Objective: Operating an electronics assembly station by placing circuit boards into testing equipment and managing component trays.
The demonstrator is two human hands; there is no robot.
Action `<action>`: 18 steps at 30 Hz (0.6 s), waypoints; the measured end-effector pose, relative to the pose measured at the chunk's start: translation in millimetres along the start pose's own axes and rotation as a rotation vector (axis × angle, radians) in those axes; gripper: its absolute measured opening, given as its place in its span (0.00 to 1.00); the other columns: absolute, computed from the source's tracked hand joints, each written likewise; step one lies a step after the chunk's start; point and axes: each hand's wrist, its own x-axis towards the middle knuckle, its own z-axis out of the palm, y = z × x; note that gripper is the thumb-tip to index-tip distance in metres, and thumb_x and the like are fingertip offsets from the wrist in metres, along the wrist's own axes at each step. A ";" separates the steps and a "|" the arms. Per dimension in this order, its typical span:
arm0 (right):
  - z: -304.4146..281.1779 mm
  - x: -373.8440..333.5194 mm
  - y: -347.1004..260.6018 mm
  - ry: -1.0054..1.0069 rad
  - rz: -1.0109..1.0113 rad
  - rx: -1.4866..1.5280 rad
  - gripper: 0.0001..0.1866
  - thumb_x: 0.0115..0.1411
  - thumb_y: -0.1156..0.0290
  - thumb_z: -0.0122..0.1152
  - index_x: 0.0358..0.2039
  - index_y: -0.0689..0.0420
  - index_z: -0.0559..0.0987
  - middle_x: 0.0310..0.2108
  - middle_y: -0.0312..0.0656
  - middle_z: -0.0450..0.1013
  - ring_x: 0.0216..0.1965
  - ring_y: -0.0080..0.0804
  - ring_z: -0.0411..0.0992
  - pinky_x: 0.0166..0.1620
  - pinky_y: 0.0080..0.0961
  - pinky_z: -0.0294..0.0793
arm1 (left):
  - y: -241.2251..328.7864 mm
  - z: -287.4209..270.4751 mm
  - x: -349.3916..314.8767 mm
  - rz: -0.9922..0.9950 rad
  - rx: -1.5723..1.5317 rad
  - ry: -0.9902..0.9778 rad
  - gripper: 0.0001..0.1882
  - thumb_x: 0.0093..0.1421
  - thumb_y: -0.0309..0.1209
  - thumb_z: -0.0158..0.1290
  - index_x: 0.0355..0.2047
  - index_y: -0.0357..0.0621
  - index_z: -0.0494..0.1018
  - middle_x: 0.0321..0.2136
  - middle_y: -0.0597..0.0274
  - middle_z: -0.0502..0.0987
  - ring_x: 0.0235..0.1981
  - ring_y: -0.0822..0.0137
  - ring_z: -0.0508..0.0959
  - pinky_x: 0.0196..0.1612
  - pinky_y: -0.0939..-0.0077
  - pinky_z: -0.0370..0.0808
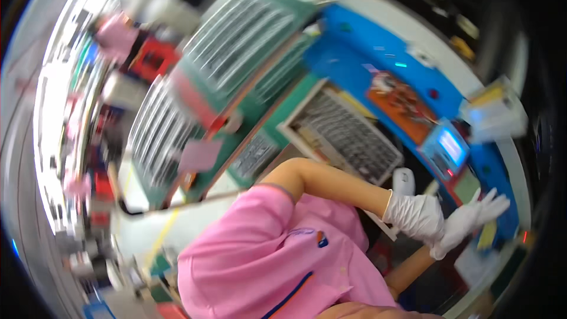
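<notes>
Both of my hands wear thin white gloves. My left hand point(415, 215) reaches across from the pink sleeve point(236, 224). Its fingers are closed at the base of my right hand, gripping the white glove there near the cuff point(438, 253). My right hand point(472, 218) is stretched out with its fingers spread and holds nothing. Beyond the right fingers lies the blue mat point(509, 221) of the bench. A small device with a lit screen point(452, 147) stands close by, and a white computer mouse point(404, 181) is next to the left wrist.
A shallow tray point(348, 130) full of small dark parts sits beside the bench. Past it, an orange tray point(401, 106) holds loose pieces, near a translucent box point(496, 112). Green racks with rows of silvery strips point(236, 41) stand at the upper left. Much of the surroundings is blurred.
</notes>
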 end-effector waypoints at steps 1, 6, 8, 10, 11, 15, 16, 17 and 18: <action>23.2 -12.5 -10.7 -0.076 -0.018 0.090 0.41 0.68 0.64 0.50 0.72 0.58 0.39 0.74 0.52 0.38 0.72 0.53 0.44 0.69 0.49 0.52 | 5.4 -0.6 -19.2 -0.137 -0.051 -0.021 0.11 0.53 0.43 0.58 0.26 0.50 0.76 0.20 0.55 0.78 0.23 0.49 0.79 0.24 0.58 0.74; 119.4 -72.6 -39.5 -0.617 -0.053 0.342 0.45 0.61 0.74 0.51 0.72 0.56 0.38 0.66 0.65 0.55 0.55 0.48 0.70 0.61 0.43 0.67 | 24.7 -47.8 -100.6 -0.339 -0.076 0.086 0.08 0.57 0.37 0.54 0.29 0.47 0.72 0.20 0.55 0.75 0.23 0.48 0.77 0.23 0.56 0.72; 132.1 -91.6 -46.4 -0.786 0.127 0.282 0.48 0.60 0.82 0.52 0.72 0.54 0.33 0.60 0.65 0.64 0.30 0.33 0.76 0.54 0.33 0.74 | 30.3 -87.5 -133.5 -0.431 0.033 -0.036 0.06 0.57 0.35 0.54 0.28 0.47 0.73 0.22 0.57 0.76 0.25 0.49 0.78 0.24 0.56 0.74; 149.0 -100.2 -41.7 -0.887 0.015 0.323 0.51 0.59 0.89 0.50 0.71 0.52 0.29 0.59 0.65 0.66 0.32 0.29 0.78 0.53 0.32 0.77 | 41.3 -137.6 -179.9 -0.470 0.207 0.024 0.03 0.56 0.31 0.53 0.30 0.47 0.75 0.28 0.58 0.77 0.31 0.54 0.80 0.28 0.60 0.77; 154.3 -100.8 -37.2 -0.883 -0.037 0.302 0.51 0.60 0.89 0.50 0.72 0.52 0.29 0.59 0.63 0.66 0.37 0.32 0.79 0.55 0.34 0.76 | 52.7 -162.4 -207.7 -0.709 0.280 0.185 0.05 0.55 0.28 0.53 0.32 0.48 0.76 0.32 0.58 0.77 0.36 0.56 0.80 0.35 0.63 0.79; 157.6 -79.2 -10.6 -0.872 -0.313 0.097 0.45 0.61 0.87 0.51 0.72 0.54 0.39 0.61 0.55 0.66 0.56 0.43 0.73 0.62 0.41 0.70 | 130.4 -267.3 -342.3 -1.248 1.177 0.697 0.10 0.59 0.32 0.53 0.40 0.51 0.78 0.35 0.59 0.79 0.37 0.56 0.81 0.41 0.63 0.79; 156.1 -71.0 -3.2 -0.866 -0.372 0.054 0.42 0.61 0.86 0.53 0.72 0.53 0.46 0.63 0.52 0.65 0.60 0.44 0.69 0.64 0.41 0.69 | 148.9 -288.5 -373.4 -1.747 1.162 0.847 0.10 0.63 0.36 0.51 0.42 0.50 0.78 0.34 0.57 0.80 0.39 0.55 0.80 0.43 0.63 0.77; 153.4 -60.6 3.8 -0.864 -0.474 -0.073 0.41 0.61 0.85 0.54 0.71 0.54 0.48 0.63 0.51 0.64 0.62 0.44 0.67 0.65 0.41 0.67 | 177.8 -300.0 -402.9 -1.846 1.316 0.643 0.13 0.65 0.40 0.49 0.43 0.48 0.78 0.34 0.55 0.81 0.40 0.54 0.81 0.44 0.60 0.76; 150.8 -49.3 10.6 -0.872 -0.591 -0.211 0.40 0.62 0.84 0.55 0.71 0.54 0.51 0.64 0.50 0.64 0.64 0.45 0.65 0.66 0.41 0.64 | 199.7 -306.5 -429.3 -2.038 1.221 0.655 0.14 0.62 0.41 0.51 0.40 0.48 0.79 0.34 0.55 0.82 0.41 0.54 0.81 0.46 0.58 0.75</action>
